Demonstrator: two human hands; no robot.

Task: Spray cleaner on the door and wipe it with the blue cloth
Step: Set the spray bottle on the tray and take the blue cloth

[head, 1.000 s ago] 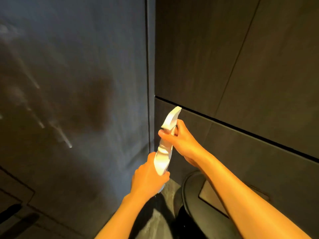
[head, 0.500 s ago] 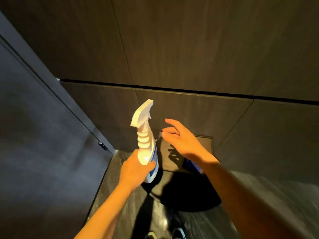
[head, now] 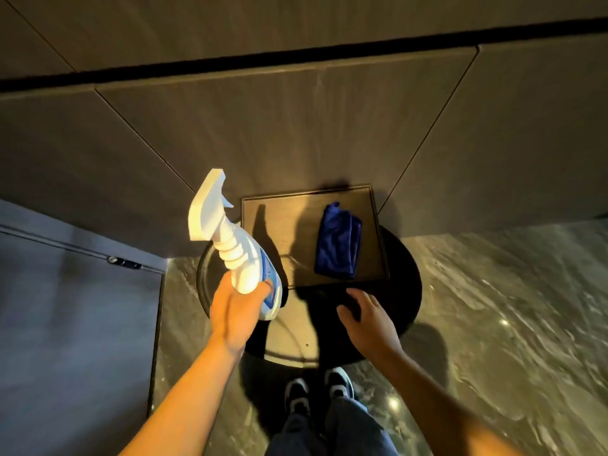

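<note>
My left hand (head: 235, 311) grips the body of a white spray bottle (head: 230, 238) with a blue label, its nozzle tilted up and left. A folded blue cloth (head: 338, 241) lies on a dark square tray (head: 273, 225). My right hand (head: 368, 319) hovers with fingers apart over the near part of the round table, a little below the cloth and not touching it. The grey door (head: 65, 324) fills the lower left of the view.
The tray rests on a round black table (head: 404, 297) against a dark panelled wall (head: 296, 126). A small metal latch (head: 123, 262) sits on the door's edge. Glossy marble floor (head: 510, 324) spreads to the right. The person's shoes (head: 317, 388) stand just below the table.
The view has swung away from the door and down onto the table and tray. My right hand let go of the bottle's trigger head and dropped toward the cloth; my left hand still holds the bottle.
</note>
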